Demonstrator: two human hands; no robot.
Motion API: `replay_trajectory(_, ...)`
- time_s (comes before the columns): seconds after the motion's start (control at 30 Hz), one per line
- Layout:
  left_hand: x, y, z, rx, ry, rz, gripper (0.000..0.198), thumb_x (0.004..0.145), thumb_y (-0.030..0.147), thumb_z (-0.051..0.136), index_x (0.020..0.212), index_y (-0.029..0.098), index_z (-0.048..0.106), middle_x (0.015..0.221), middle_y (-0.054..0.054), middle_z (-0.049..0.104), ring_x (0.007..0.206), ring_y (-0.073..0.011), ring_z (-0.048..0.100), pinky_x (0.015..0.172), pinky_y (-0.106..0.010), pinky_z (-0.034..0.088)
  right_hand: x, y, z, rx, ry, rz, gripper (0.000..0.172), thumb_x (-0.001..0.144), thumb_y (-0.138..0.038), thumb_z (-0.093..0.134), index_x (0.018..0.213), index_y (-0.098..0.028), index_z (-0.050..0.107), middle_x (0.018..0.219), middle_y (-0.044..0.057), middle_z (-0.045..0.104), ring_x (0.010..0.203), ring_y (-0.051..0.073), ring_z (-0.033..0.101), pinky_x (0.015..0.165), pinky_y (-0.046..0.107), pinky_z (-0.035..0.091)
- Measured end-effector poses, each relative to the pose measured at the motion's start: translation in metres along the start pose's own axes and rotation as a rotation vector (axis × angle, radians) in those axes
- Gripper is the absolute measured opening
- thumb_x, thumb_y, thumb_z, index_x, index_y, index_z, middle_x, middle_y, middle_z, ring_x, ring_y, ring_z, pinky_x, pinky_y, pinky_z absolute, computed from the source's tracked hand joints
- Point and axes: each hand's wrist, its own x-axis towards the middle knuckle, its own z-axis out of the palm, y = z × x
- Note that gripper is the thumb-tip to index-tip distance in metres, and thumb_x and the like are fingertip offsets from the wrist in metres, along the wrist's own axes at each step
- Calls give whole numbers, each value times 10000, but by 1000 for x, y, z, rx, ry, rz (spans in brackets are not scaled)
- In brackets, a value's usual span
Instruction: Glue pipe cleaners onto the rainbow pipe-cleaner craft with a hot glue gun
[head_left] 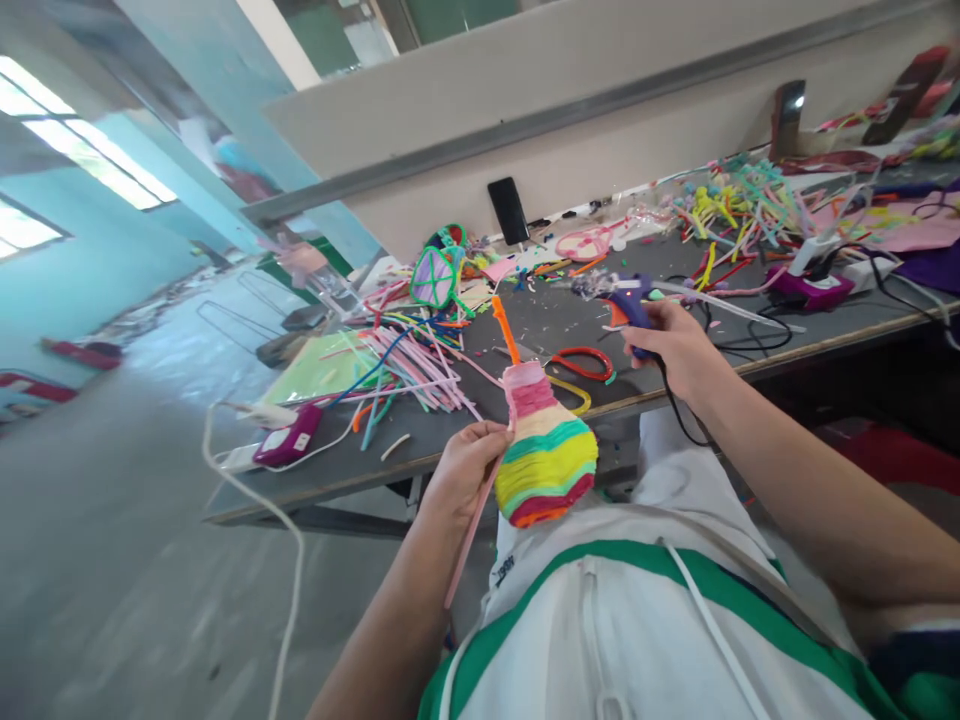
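Note:
My left hand (472, 462) is closed, thumb and fingers pinching a pink pipe cleaner (471, 535) against the neck of a striped vase-shaped craft (547, 450). The craft has pink, cream, green, yellow and dark red bands, and an orange stem (505, 330) stands out of its top. It leans near my lap, in front of the table edge. In my right hand (671, 345), wrapped round the handle, is a blue hot glue gun (630, 300). Its nozzle points left above the table, and a clear glue stick (735, 303) sticks out behind.
On the grey table (360, 455) lie a pile of pink pipe cleaners (420, 370), a bent red pipe cleaner (589, 362) and a black phone (508, 210) against the partition. Purple power strips (289, 437) (810, 288) sit at both sides. A white cable (296, 590) hangs at left.

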Motion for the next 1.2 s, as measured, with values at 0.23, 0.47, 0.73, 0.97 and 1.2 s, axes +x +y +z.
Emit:
replay_trajectory(0.23, -3, 0, -3, -60, -41, 23, 241, 522, 185, 801, 661, 131, 611, 563, -21, 672, 494, -138, 616, 532, -244, 503, -75, -6, -3, 433, -104, -96, 232, 809, -432, 610, 993, -292, 599, 905, 6, 664, 755, 150, 626, 684, 290, 515)
replay_trajectory(0.47, -8, -3, -3, -106, -50, 20, 241, 520, 164, 795, 656, 143, 596, 569, -14, 674, 491, -135, 615, 516, -234, 495, -118, 16, -2, 267, -93, -36, 196, 712, -379, 749, 879, -298, 684, 821, -1, 712, 728, 189, 678, 722, 356, 564)
replay_trajectory(0.73, -13, -7, -3, -170, -148, 10, 232, 517, 174, 790, 656, 134, 608, 586, -9, 673, 509, -126, 616, 532, -223, 497, -94, 24, 10, 204, -22, -57, 202, 690, -355, 770, 836, -245, 683, 824, -8, 698, 757, 175, 655, 729, 307, 546)
replay_trajectory(0.97, -15, -15, 4, -168, -165, -34, 251, 524, 176, 806, 668, 143, 603, 590, -1, 664, 526, -126, 617, 556, -232, 500, -75, 53, 39, 404, -146, -4, 267, 719, -373, 739, 952, -249, 696, 879, -7, 727, 810, 176, 662, 775, 325, 527)
replay_trajectory(1.2, -15, -20, 6, -140, -216, -80, 236, 546, 193, 812, 646, 132, 607, 564, -3, 655, 484, -105, 588, 530, -217, 488, -90, 47, 51, 330, -74, 134, 276, 592, -334, 810, 814, -215, 696, 841, 23, 733, 800, 230, 673, 785, 392, 539)
